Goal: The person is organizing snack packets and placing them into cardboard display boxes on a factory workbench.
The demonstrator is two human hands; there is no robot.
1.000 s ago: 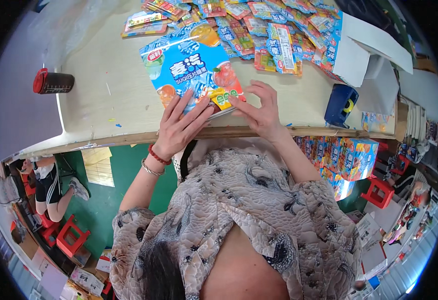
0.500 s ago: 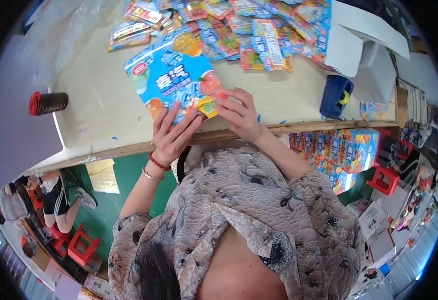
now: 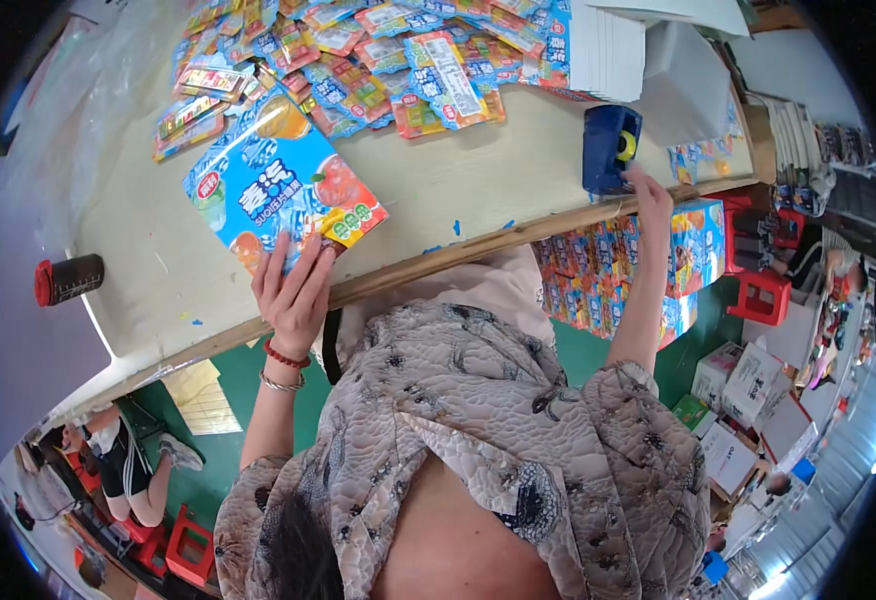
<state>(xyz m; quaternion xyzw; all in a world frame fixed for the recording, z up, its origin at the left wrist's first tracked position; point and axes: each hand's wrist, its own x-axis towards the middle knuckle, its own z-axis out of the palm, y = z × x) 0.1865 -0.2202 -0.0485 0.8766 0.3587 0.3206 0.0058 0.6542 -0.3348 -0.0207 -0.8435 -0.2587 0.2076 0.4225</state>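
A blue printed cardboard box (image 3: 283,165) with fruit pictures sits at the table's near left, its large face towards me. My left hand (image 3: 296,290) grips its near edge, fingers laid across the printed face and thumb hidden. To the right, my right hand (image 3: 648,200) is at the near end of a dark blue tape dispenser (image 3: 603,150) holding a yellow-centred roll. Its fingertips are drawn together against the dispenser's end; whatever lies between them is too small to make out.
Piled candy packets (image 3: 358,70) cover the table's far side. White cartons (image 3: 603,50) stand beyond the dispenser. A dark cup with a red lid (image 3: 68,280) lies at the left. Stacked printed boxes (image 3: 693,245) and a red stool (image 3: 761,298) are below the table's right side.
My right hand has left the box and moved right to the tape dispenser. My left hand stays on the box. The whole view has shifted and turned slightly.
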